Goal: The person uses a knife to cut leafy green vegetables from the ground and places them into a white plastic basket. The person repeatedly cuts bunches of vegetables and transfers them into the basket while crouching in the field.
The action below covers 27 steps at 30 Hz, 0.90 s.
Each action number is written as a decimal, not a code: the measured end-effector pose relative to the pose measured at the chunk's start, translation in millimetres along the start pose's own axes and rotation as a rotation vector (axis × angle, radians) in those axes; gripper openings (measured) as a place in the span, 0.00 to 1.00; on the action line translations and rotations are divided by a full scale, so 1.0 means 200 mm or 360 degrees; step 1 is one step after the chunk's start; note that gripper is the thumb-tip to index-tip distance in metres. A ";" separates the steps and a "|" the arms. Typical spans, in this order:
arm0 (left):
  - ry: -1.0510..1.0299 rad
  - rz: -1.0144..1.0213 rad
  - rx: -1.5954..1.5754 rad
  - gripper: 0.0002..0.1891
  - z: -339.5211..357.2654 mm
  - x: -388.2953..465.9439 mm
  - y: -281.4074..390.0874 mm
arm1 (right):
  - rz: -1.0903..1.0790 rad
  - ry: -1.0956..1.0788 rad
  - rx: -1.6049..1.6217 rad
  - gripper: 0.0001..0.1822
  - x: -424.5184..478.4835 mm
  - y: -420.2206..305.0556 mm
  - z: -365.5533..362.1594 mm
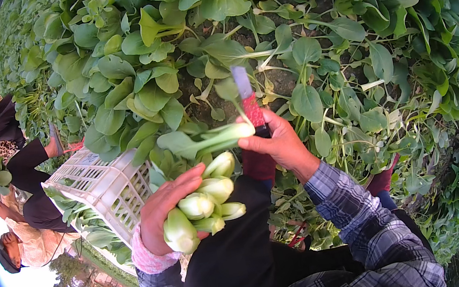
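Observation:
Several pale green bok choy heads [197, 205] are bunched in my left hand [168, 209], their cut stem ends facing me. Just above them, my right hand [275, 141] holds a knife [250, 105] with a red-wrapped handle and a short grey blade pointing away from me. Between the thumb and the handle of that same hand is another bok choy plant [220, 138], its white base at the thumb and its leaves towards the left. Part of the knife handle is hidden by my fingers.
A white plastic crate [108, 191] filled with leafy greens stands left of my left hand. Dense bok choy plants [115, 80] grow ahead, with cut leaves [307, 101] strewn over soil on the right. Two other people [40, 240] crouch at the far left, one holding greens.

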State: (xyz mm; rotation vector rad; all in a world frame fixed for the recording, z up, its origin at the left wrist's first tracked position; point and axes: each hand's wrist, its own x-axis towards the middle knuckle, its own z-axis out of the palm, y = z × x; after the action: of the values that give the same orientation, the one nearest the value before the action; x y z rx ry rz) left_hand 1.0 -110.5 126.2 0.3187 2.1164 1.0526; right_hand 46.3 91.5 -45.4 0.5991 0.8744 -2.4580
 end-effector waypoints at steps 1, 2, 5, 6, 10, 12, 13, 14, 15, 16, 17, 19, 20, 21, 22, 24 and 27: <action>-0.0001 -0.0015 -0.0034 0.36 0.01 0.02 0.01 | -0.0005 -0.0086 -0.0024 0.23 -0.02 -0.01 0.00; -0.0046 0.0043 0.0051 0.36 0.01 0.06 0.00 | -0.0067 -0.0185 -0.0025 0.21 -0.04 -0.02 0.00; -0.0127 0.0310 0.0545 0.36 -0.04 0.14 -0.06 | 0.0057 -0.0231 0.0100 0.20 -0.05 -0.05 0.01; -0.0119 0.0384 0.0690 0.35 -0.04 0.17 -0.04 | 0.0140 -0.0207 0.0035 0.21 -0.05 -0.05 -0.01; -0.0344 0.0112 -0.0251 0.33 0.01 0.18 -0.18 | 0.0193 -0.0259 0.0230 0.17 -0.04 -0.02 0.00; -0.0424 -0.0007 -0.0633 0.37 0.02 0.18 -0.24 | 0.0149 -0.0241 0.0257 0.14 -0.04 0.01 -0.01; -0.0469 -0.0147 -0.0644 0.38 0.01 0.19 -0.24 | 0.0113 -0.0159 0.0187 0.14 -0.04 0.02 -0.01; -0.0512 -0.0288 -0.0652 0.39 0.00 0.19 -0.24 | 0.0077 -0.0078 0.0118 0.13 -0.04 0.04 0.01; -0.0556 -0.0426 -0.0658 0.40 -0.01 0.21 -0.21 | 0.0038 0.0003 0.0047 0.12 -0.04 0.04 0.02; -0.0533 -0.0737 -0.0904 0.41 -0.02 0.21 -0.17 | -0.0076 0.0004 -0.0007 0.14 -0.03 0.08 0.00; -0.0488 -0.0498 -0.0615 0.40 -0.03 0.22 -0.19 | -0.0149 0.0105 -0.0310 0.14 -0.02 0.10 -0.02; -0.0373 -0.0035 -0.0030 0.39 -0.06 0.24 -0.23 | -0.0288 0.0285 -0.0906 0.16 0.01 0.11 -0.01; -0.0264 -0.0187 -0.0064 0.38 -0.07 0.22 -0.23 | -0.0308 0.0220 -0.1060 0.17 0.02 0.11 0.00; -0.0202 -0.0312 -0.0089 0.43 -0.07 0.23 -0.29 | -0.0306 0.0160 -0.1210 0.18 0.04 0.15 -0.03; -0.0182 -0.0401 0.0129 0.40 -0.09 0.23 -0.33 | -0.0311 0.0086 -0.1347 0.18 0.08 0.19 -0.05; -0.0147 -0.0485 0.0511 0.36 -0.13 0.21 -0.41 | -0.0070 -0.0069 -0.1433 0.18 0.16 0.22 -0.02; -0.0082 -0.0410 0.0786 0.35 -0.13 0.21 -0.50 | -0.0044 -0.0147 -0.1558 0.18 0.30 0.29 0.01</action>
State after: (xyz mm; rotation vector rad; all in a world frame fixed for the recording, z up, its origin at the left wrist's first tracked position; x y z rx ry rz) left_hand -37.2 -166.8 38.6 0.2915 2.2762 0.3626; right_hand 30.6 33.7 -103.0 0.1055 1.8321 -1.7212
